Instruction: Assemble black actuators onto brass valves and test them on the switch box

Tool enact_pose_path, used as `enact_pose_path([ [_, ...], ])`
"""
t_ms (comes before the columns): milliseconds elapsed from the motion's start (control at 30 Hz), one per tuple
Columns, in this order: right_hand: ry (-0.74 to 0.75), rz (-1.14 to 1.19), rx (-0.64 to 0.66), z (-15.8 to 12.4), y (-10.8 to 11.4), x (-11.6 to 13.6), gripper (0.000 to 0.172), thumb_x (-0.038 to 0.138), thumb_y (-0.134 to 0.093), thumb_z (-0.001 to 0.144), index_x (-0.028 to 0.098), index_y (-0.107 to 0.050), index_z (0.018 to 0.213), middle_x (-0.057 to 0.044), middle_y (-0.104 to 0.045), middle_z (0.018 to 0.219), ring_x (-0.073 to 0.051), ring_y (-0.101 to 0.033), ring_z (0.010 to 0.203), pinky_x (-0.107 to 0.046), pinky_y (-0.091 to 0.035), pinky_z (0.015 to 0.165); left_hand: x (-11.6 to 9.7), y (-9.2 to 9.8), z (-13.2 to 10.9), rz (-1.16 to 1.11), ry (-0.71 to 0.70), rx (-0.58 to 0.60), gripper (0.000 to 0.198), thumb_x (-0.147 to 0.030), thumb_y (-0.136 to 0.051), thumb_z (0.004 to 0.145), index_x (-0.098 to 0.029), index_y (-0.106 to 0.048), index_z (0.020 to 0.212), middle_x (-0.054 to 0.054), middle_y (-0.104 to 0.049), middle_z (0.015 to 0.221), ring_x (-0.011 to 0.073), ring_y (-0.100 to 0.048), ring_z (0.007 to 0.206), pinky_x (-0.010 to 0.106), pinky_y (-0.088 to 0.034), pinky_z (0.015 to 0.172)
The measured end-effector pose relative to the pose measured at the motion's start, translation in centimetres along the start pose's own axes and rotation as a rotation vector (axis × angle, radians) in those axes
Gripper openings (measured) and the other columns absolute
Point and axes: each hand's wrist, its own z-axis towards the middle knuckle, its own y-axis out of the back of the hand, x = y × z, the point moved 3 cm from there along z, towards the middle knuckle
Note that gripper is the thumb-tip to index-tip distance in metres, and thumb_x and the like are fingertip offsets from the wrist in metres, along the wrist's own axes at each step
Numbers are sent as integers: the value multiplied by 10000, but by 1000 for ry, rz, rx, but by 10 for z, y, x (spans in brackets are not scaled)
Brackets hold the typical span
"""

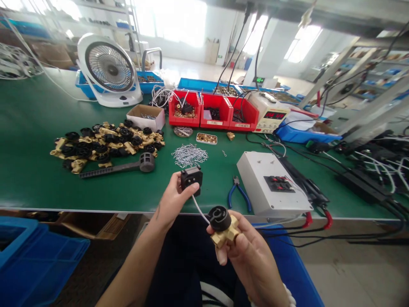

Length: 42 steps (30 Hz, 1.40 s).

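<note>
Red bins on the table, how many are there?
3, side by side at the back of the green table: left red bin, middle red bin, right red bin. Cables may hide more behind.

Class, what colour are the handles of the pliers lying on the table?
Blue. The pliers lie beside the white box, seen in the head view.

left hand [174,200] pinches a black connector [191,178] — its white wire [198,209] runs to the brass valve [223,228] gripped by the right hand [247,251], over the green table [28,128].
</note>
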Motion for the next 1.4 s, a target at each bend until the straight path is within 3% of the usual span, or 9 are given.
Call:
enact_pose_path([
  [133, -33, -63, -64, 0, -1, -5, 419, 424, -741, 839, 207, -619, 1176, -100, -739, 966, -97, -632, 609, -211, -490, 600, -22, 4, -17, -759, 133, 60, 521, -565, -517, 900, -139, -587, 1193, 119, -702, 1129, 228, -651, 1036, 327, -542, 851],
  [200, -26, -91, -46, 0, -1, -8, 420, 432, -731, 844, 210, -625, 1184, -98, -735, 972, -106, -635, 612, -228, -495, 608, -32, 5, -26, -900, 158, 49, 480, -541, -556, 899, -131, -620, 1141, 111, -715, 1104, 214, -648, 1023, 313, -530, 865],
  [400, -27, -123, 27, -1, -2, -11, 402, 424, -706, 859, 221, -630, 1198, -92, -726, 958, -117, -635, 600, -246, -500, 595, -44, 9, -42, -893, 124, 26, 263, -374, -589, 886, -170, -564, 1050, 81, -702, 1199, 176, -657, 1001, 290, -498, 878],
  [600, -57, -108, 38, -2, -10, -8, 408, 419, -729, 848, 232, -632, 1198, -71, -724, 945, -104, -636, 616, -228, -503, 621, -46, 9, -52, -807, 99, 39, 298, -420, -609, 884, -214, -520, 1081, 50, -690, 1203, 181, -667, 992, 254, -502, 768],
  [767, -45, -73, 36, -2, -13, -9, 383, 418, -744, 838, 244, -648, 1166, -42, -718, 897, -93, -639, 604, -207, -499, 603, -52, 13, -60, -534, -128, 20, 584, -345, -642, 896, -329, -387, 1421, 19, -572, 1420, 182, -552, 1273, 278, -455, 1030],
  [900, -49, -60, 65, -2, -13, -11, 406, 462, -709, 853, 224, -634, 1173, -57, -715, 840, -107, -621, 530, -214, -467, 525, -53, 13, -65, -376, -195, 94, 442, -407, -494, 985, -417, -456, 1426, -58, -486, 1505, 192, -403, 1416, 325, -270, 1204],
  [1100, 0, -115, -8, -5, -13, -9, 394, 463, -713, 847, 243, -639, 1165, -45, -710, 848, -118, -629, 550, -227, -488, 535, -52, 12, -69, -461, -211, 8, 412, -448, -418, 1012, -425, -476, 1419, -54, -485, 1508, 223, -374, 1441, 394, -203, 1241],
  [1400, 81, -269, -110, -12, -15, -5, 400, 458, -720, 845, 248, -632, 1173, -18, -675, 769, -124, -640, 569, -237, -520, 574, -53, 12, -70, -460, -244, -5, 421, -436, -456, 1002, -428, -473, 1422, -53, -500, 1498, 223, -380, 1440, 369, -221, 1233],
])
